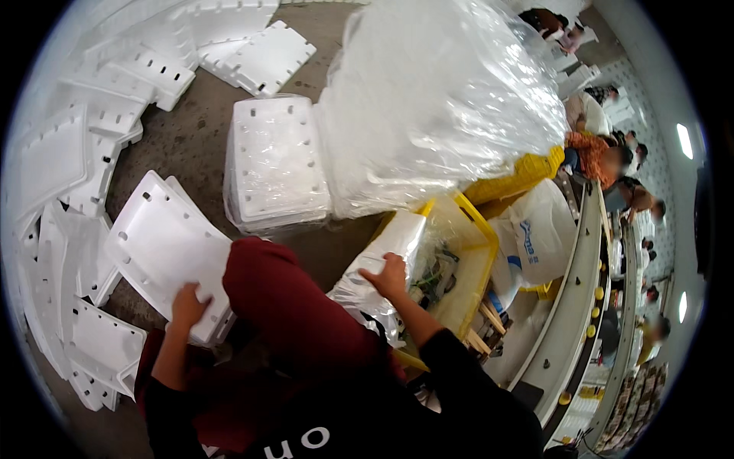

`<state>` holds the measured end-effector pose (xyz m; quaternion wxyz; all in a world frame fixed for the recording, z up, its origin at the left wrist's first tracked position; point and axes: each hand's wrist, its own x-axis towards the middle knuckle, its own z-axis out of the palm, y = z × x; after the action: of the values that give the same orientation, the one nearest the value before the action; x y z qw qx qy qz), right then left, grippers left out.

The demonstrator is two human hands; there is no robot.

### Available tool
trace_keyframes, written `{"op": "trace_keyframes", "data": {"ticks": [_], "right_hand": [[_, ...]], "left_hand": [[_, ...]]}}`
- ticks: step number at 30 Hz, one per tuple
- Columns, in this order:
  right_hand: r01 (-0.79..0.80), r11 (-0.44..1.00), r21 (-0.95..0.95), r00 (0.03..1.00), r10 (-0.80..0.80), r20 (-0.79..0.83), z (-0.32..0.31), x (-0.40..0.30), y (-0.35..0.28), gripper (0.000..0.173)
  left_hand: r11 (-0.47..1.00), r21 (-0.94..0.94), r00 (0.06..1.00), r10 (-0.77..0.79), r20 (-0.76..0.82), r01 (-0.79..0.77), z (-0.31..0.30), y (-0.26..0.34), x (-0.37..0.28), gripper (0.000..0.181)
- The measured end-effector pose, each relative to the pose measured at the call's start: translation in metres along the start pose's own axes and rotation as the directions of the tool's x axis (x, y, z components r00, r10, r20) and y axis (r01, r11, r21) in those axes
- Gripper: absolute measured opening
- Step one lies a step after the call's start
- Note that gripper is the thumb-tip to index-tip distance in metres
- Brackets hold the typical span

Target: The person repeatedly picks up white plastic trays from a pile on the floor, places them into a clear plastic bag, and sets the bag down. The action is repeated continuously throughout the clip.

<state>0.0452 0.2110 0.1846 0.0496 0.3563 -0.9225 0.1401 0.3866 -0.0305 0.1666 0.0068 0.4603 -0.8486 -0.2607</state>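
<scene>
My left hand [191, 307] is over the lower part of a white plastic or foam tray [166, 244], its fingers apart. The tray leans in a small stack beside my red-trousered knee, with slots and dents along its rim. Fingers spread, my right hand [389, 278] is over a shiny stack of clear plastic film or bags [395, 244]; whether it touches them is unclear. That film lies across the near side of a yellow plastic crate [487, 235], which holds crumpled wrap and mixed scraps.
White trays [57, 155] lie scattered on the floor at left. Ahead stand a film-wrapped tray stack [275, 158] and a larger wrapped bundle [436, 103]. A white sack [542, 235] and a conveyor's metal side rail [565, 310] are at right; people [599, 158] work beyond.
</scene>
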Motion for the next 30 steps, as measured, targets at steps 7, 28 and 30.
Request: {"op": "trace_keyframes", "data": {"ticks": [7, 28, 30], "right_hand": [[-0.331, 0.936, 0.123, 0.886, 0.263, 0.381, -0.021, -0.005, 0.043, 0.023], [-0.568, 0.13, 0.813, 0.818, 0.202, 0.539, -0.054, -0.058, 0.044, 0.01], [-0.709, 0.091, 0.7, 0.698, 0.235, 0.676, -0.075, -0.044, 0.028, 0.009]], "left_hand": [[0.817, -0.38, 0.864, 0.256, -0.434, -0.433, -0.091, 0.188, 0.074, 0.006], [0.703, -0.563, 0.479, 0.35, 0.805, 0.433, 0.119, 0.341, 0.024, 0.019], [0.716, -0.617, 0.511, 0.415, 0.752, 0.326, 0.12, 0.336, 0.028, 0.017]]}}
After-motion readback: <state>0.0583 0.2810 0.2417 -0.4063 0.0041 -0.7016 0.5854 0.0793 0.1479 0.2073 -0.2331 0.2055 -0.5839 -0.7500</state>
